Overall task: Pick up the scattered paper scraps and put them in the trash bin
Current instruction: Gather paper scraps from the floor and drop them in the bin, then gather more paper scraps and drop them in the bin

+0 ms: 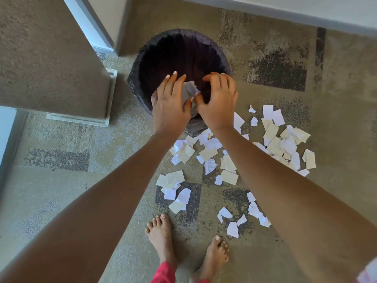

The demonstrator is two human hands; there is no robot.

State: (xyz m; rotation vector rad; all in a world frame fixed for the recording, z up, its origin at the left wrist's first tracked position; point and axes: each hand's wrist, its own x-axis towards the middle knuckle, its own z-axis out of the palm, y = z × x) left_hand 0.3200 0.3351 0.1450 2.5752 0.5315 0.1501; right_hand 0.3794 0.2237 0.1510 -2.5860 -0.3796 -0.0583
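A round trash bin lined with a dark bag stands on the carpet ahead of me. Both hands hover over its near rim. My left hand holds a bunch of white paper scraps under its fingers. My right hand is beside it, fingers curled and apart, thumb touching the same bunch. Several white and cream paper scraps lie scattered on the carpet to the right of the bin, and more scraps lie between the bin and my bare feet.
A carpet-covered block on a pale base stands left of the bin. A white wall skirting runs along the back. My bare feet stand on the patterned carpet just behind the scraps.
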